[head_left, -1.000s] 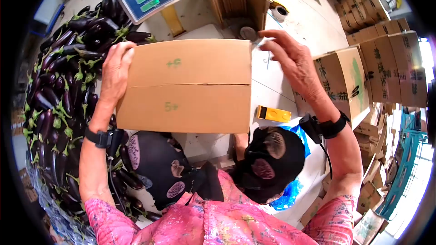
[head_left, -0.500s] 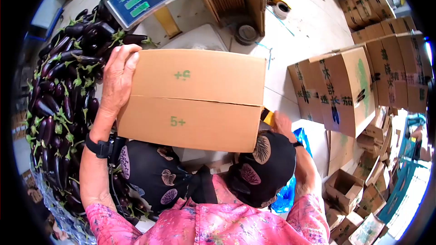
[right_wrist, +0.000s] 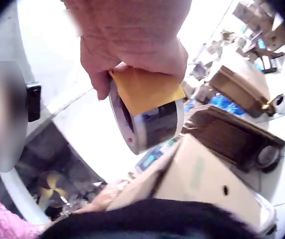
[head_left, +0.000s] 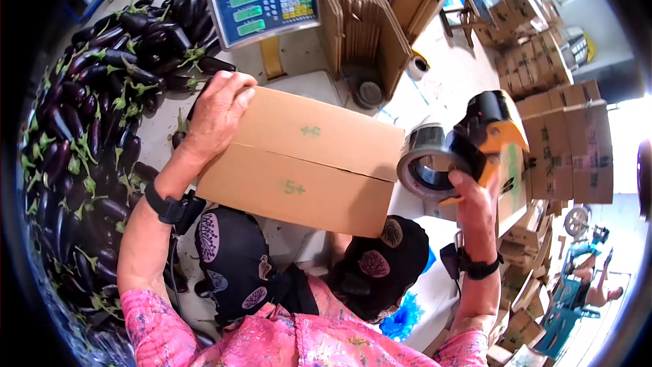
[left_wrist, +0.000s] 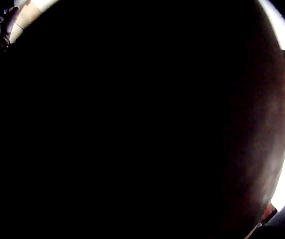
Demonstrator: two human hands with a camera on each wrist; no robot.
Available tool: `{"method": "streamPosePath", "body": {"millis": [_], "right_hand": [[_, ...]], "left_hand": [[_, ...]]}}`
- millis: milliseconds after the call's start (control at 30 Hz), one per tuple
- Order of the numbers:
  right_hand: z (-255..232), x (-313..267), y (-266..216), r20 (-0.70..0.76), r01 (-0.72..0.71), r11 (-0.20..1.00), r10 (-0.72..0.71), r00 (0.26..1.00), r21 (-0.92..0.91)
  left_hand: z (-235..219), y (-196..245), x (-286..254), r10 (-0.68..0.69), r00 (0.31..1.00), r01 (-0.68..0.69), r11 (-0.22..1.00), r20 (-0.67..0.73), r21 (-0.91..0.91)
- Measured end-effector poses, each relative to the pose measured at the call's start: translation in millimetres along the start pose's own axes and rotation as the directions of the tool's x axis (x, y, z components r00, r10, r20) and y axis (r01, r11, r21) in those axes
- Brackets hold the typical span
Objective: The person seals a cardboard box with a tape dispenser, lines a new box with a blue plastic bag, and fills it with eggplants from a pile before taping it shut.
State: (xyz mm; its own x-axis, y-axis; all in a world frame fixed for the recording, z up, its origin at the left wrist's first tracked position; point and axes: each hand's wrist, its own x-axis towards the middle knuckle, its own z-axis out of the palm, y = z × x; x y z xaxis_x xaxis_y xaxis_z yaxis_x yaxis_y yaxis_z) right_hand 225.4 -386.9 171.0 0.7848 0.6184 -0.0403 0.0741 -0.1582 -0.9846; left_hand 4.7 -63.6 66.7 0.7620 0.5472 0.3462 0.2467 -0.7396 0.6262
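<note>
A closed cardboard box point(head_left: 305, 163) with green "5+" marks and a seam between its two top flaps sits in front of the person. At its far left corner, the left hand point(head_left: 219, 119) grips the edge, thumb on top. The right hand point(head_left: 479, 197) holds a yellow and black tape dispenser point(head_left: 506, 136) with a large tape roll point(head_left: 421, 170) close to the box's right end. From the right wrist, its yellow plate point(right_wrist: 147, 92) shows below the fingers, above the box point(right_wrist: 202, 179). A dark shape fills most of the left wrist view.
Many eggplants point(head_left: 88, 102) lie heaped on the left. Beyond the box stand a scale with a lit display point(head_left: 268, 10) and folded cardboard point(head_left: 360, 20). Stacked boxes point(head_left: 570, 143) stand at the right, and a blue plastic bag point(head_left: 404, 316) lies by the person's right knee.
The right hand went down beside the right knee, then came up with the tape dispenser to the box's right end. The box has turned slightly, with the left hand still on its corner.
</note>
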Motion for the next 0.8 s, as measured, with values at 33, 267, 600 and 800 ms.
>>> {"method": "streamPosePath", "body": {"millis": [33,267,600,800], "right_hand": [[13,-3,-17,0.052,0.038,0.999,-0.037,0.998,-0.008],[96,15,-8,0.399,-0.048,0.997,0.070,0.914,-0.067],[92,22,0,0.473,-0.187,0.972,0.234,0.849,-0.145],[57,30,34,0.553,0.166,0.891,0.110,0.826,-0.424]], "left_hand": [[0,-1,-1,0.002,1.000,-0.002,1.000,-0.009,-0.003],[1,-3,-7,0.027,0.995,-0.029,0.999,-0.095,-0.021],[0,-15,-10,0.145,0.959,-0.161,0.986,-0.244,-0.048],[-28,40,2,0.160,0.974,-0.078,0.899,0.158,-0.430]]}}
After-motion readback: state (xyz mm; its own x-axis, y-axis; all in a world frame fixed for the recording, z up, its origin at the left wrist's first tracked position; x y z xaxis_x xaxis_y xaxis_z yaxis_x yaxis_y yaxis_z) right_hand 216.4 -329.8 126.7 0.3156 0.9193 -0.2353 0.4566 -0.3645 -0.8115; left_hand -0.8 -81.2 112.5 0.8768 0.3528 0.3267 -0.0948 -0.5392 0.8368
